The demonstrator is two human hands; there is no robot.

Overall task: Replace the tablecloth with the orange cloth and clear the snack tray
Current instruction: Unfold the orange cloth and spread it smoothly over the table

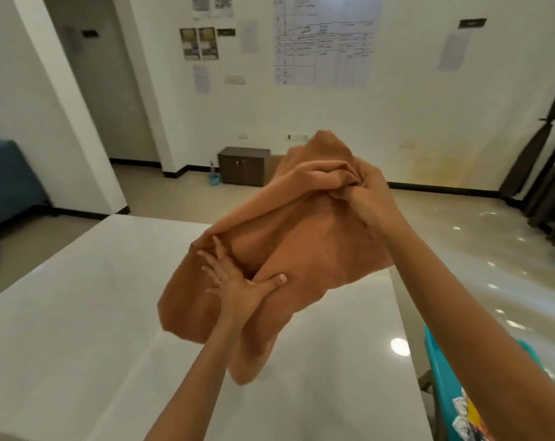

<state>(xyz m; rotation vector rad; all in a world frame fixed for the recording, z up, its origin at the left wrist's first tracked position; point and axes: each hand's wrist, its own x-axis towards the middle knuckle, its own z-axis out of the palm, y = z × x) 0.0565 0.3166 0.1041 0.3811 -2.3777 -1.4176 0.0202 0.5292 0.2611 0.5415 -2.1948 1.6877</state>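
The orange cloth (317, 246) hangs bunched in the air above the bare white table (94, 297). My right hand (365, 192) grips a gathered fold at the cloth's upper part, held high. Lower down, my left hand (238, 284) lies against the cloth with fingers spread and the thumb stretched over a fold. The cloth's lower end droops towards the tabletop. No snack tray is in view.
A teal plastic bin (441, 377) stands at the table's right edge, by my right arm. Behind the table are a shiny tiled floor, a small dark cabinet (244, 165) against the wall, a blue sofa (8, 183) at left and dark curtains (546, 160) at right.
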